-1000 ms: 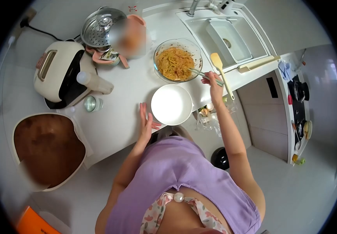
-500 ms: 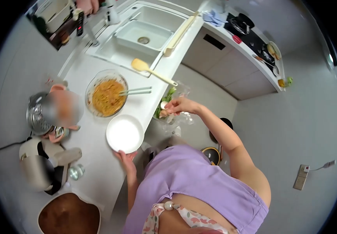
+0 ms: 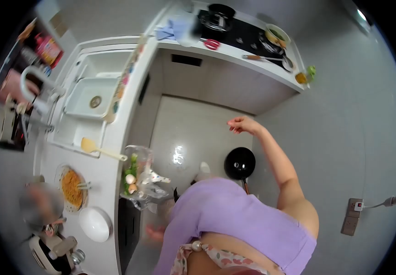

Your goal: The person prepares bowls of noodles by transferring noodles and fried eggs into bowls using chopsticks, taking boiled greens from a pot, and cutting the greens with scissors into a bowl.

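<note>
My right hand (image 3: 243, 124) is in the air over the floor, fingers loosely bent and partly apart, with nothing visible in it. Low beside my body, my left hand (image 3: 155, 233) is blurred and away from the counter; its fingers cannot be made out. A white bowl (image 3: 95, 224) stands near the counter edge. Behind it is a glass bowl of noodles (image 3: 71, 189) with green chopsticks (image 3: 84, 185) resting in it. A yellow spatula (image 3: 98, 149) lies between the noodles and the sink. Below the counter edge hangs a clear bag (image 3: 138, 176) with eggshells and greens.
The white sink (image 3: 86, 98) is at the upper left. A black stove (image 3: 241, 34) with pots, a ladle (image 3: 271, 58) and red-handled scissors (image 3: 211, 44) lines the far counter. A black pan (image 3: 239, 163) is low near the wall. A glass (image 3: 77, 256) stands at the lower left.
The view has swung right toward the stove. My right hand let go of the chopsticks, passed over the bag and moved right. My left hand has left the white bowl.
</note>
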`<action>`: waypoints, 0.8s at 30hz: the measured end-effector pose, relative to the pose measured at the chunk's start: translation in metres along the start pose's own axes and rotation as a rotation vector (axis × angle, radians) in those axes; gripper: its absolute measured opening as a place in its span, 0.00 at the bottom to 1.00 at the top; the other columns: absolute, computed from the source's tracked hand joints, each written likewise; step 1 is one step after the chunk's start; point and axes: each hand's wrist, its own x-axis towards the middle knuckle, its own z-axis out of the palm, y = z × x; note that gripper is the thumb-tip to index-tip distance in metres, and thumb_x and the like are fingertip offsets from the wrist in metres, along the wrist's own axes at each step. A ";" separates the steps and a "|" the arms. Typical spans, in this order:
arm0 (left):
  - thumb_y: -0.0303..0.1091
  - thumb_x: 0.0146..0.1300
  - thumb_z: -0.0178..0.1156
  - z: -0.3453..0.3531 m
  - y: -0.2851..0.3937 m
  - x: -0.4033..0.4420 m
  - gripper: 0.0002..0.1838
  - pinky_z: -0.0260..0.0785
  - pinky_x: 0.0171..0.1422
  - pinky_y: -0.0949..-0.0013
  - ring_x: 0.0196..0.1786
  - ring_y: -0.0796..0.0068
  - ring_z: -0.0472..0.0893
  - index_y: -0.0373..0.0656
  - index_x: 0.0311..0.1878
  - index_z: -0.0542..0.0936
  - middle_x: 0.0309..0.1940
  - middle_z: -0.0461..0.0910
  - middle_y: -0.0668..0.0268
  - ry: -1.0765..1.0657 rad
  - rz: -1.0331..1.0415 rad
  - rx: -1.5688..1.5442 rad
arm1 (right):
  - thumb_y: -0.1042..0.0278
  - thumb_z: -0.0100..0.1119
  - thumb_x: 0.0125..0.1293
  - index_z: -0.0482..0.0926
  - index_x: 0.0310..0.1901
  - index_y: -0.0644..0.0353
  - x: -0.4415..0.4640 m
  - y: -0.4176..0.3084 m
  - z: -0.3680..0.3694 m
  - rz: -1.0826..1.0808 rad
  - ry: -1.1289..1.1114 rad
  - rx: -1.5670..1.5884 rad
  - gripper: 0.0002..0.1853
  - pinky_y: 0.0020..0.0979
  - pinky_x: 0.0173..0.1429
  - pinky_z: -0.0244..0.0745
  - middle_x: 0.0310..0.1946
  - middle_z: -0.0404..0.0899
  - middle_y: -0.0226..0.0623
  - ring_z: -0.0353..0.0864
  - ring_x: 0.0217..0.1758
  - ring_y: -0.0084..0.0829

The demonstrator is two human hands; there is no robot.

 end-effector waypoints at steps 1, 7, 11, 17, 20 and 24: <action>0.54 0.64 0.45 0.033 -0.006 -0.024 0.23 0.55 0.25 0.78 0.23 0.81 0.62 0.45 0.51 0.68 0.37 0.70 0.72 -0.087 -0.070 -0.014 | 0.55 0.58 0.60 0.76 0.43 0.61 -0.005 0.010 -0.028 -0.001 0.035 -0.038 0.17 0.21 0.35 0.71 0.31 0.77 0.29 0.73 0.28 0.17; 0.42 0.66 0.46 0.163 -0.015 -0.089 0.13 0.55 0.23 0.78 0.21 0.84 0.63 0.46 0.49 0.68 0.34 0.70 0.71 -0.466 0.053 -0.143 | 0.57 0.55 0.62 0.75 0.41 0.60 0.000 0.039 -0.170 -0.003 0.188 0.254 0.15 0.19 0.31 0.71 0.31 0.77 0.30 0.74 0.27 0.17; 0.40 0.65 0.49 0.225 -0.010 -0.114 0.13 0.54 0.23 0.81 0.20 0.86 0.64 0.46 0.49 0.68 0.33 0.71 0.71 -0.481 0.115 -0.004 | 0.60 0.51 0.64 0.73 0.44 0.61 0.043 0.037 -0.236 -0.032 0.275 0.647 0.14 0.20 0.33 0.74 0.33 0.77 0.33 0.76 0.29 0.20; 0.39 0.65 0.50 0.337 -0.013 -0.126 0.14 0.57 0.24 0.81 0.21 0.86 0.64 0.44 0.50 0.67 0.33 0.71 0.70 -0.601 0.181 0.108 | 0.60 0.51 0.65 0.73 0.42 0.62 0.118 0.019 -0.293 -0.038 0.257 0.928 0.13 0.22 0.34 0.77 0.35 0.78 0.37 0.78 0.31 0.25; 0.36 0.64 0.50 0.421 -0.018 -0.133 0.16 0.59 0.28 0.82 0.24 0.86 0.64 0.42 0.53 0.66 0.34 0.71 0.70 -0.787 0.283 0.176 | 0.61 0.50 0.65 0.73 0.42 0.63 0.122 0.010 -0.321 -0.079 0.307 1.026 0.13 0.23 0.34 0.78 0.35 0.78 0.39 0.78 0.31 0.26; 0.32 0.59 0.56 0.561 -0.035 -0.155 0.18 0.62 0.32 0.80 0.28 0.84 0.67 0.41 0.52 0.68 0.36 0.71 0.70 -1.169 0.493 0.400 | 0.64 0.51 0.64 0.71 0.44 0.66 0.115 0.031 -0.371 -0.092 0.499 1.061 0.13 0.23 0.34 0.79 0.35 0.78 0.42 0.79 0.31 0.27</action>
